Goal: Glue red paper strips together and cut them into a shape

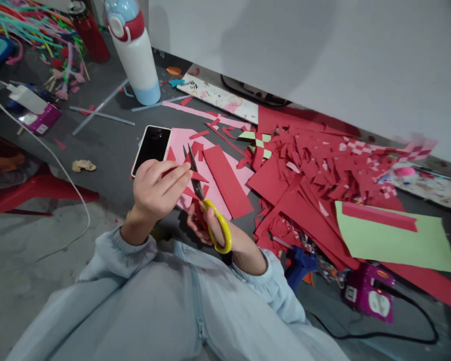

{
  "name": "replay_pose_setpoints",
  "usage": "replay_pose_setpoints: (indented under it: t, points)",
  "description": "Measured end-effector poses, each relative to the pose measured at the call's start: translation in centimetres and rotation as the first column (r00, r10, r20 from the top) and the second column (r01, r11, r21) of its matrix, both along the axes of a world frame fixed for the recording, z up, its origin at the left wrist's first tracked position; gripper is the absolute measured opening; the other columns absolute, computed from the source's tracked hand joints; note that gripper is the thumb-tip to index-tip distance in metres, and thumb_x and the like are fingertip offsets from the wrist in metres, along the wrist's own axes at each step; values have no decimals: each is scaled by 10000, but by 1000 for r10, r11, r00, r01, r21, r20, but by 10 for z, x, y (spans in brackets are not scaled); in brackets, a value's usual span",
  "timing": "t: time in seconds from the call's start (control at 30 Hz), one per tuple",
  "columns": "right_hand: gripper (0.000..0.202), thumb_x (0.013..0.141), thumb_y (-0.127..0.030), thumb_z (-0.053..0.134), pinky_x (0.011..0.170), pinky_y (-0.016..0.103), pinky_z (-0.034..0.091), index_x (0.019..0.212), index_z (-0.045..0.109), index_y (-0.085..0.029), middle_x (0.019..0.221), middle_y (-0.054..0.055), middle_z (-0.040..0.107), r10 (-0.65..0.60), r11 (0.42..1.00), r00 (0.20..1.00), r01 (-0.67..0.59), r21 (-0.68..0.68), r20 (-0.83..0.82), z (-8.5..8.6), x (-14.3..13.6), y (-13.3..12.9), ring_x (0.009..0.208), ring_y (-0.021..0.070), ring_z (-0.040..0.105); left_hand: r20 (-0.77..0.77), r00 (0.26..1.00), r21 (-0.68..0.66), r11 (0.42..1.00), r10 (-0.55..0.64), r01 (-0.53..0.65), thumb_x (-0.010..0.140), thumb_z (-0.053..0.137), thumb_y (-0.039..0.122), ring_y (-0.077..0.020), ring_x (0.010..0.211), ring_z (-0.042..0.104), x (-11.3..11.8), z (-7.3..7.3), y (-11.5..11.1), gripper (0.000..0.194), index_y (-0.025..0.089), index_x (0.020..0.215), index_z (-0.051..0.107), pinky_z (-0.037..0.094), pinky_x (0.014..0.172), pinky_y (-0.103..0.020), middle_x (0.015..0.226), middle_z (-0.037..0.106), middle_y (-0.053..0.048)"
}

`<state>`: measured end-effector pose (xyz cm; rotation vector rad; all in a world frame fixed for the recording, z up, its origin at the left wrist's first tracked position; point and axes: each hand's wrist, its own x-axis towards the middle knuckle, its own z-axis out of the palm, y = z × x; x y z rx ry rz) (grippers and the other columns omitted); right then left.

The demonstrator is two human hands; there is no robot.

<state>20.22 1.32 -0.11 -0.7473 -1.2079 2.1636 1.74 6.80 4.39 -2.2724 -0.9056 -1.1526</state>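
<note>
- The right hand (pixel 210 223) holds the scissors (pixel 206 200), its fingers closed about the yellow handles; the dark blades point away from the body, parted narrowly at the tips.
- The left hand (pixel 158 188) holds a red scrap (pixel 199 177) close beside the blades, its fingers nearly straight and set together; how the thumb grips cannot be told, as it is hidden.
- Scissors and scrap are above the pink sheet (pixel 179 140), which lies on the grey tabletop (pixel 113 143) in front of the body.
- A red strip (pixel 228 181) lies slantwise on the pink sheet, just right of the blades, with small red bits around it.
- The phone (pixel 155 145), dark-screened in a pale case, lies just beyond the left hand, beside the pink sheet.
- To the right spreads a heap of red cuttings (pixel 323 165), with larger red pieces at its near side.
- A green sheet (pixel 394 245) lies by the heap, a narrow red band (pixel 379 216) on top of it.
- Nearer the body on that side are a blue glue gun (pixel 300 265) and a purple box (pixel 370 293) with a black cable.
- A white bottle (pixel 135 60) stands beyond the phone, a red can (pixel 90 35) to its left.
</note>
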Motion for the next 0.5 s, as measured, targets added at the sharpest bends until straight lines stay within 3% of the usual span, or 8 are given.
replay_pose_setpoints:
  t: [0.2, 0.4, 0.5]
  points:
    - [513, 931, -722, 368, 405, 197, 330, 974, 456, -218, 789, -15, 495, 35, 999, 999, -36, 22, 20, -1, 2, 0, 509, 65, 389, 4, 1000, 12, 1000, 3, -3, 905, 613, 142, -201, 868, 698, -1, 0, 0, 190, 205, 1042, 727, 464, 689, -368, 993, 798, -40]
    - [536, 946, -732, 255, 403, 230, 286, 987, 447, -233, 677, -48, 408, 9, 999, 999, -11, 48, 39, 3, 3, 1, 463, 78, 309, 37, 999, -49, 998, -35, 36, 920, 607, 143, -203, 909, 691, 0, -2, -1, 215, 227, 1074, 730, 467, 733, -377, 1038, 791, -46]
    - [560, 916, -768, 277, 401, 238, 281, 972, 452, -239, 664, -47, 403, 14, 999, 999, -16, 38, 49, 6, 2, 2, 455, 81, 304, 2, 999, -17, 999, -37, 37, 904, 604, 116, -207, 907, 685, 0, -1, -2, 234, 206, 1081, 728, 475, 735, -378, 1026, 794, -59]
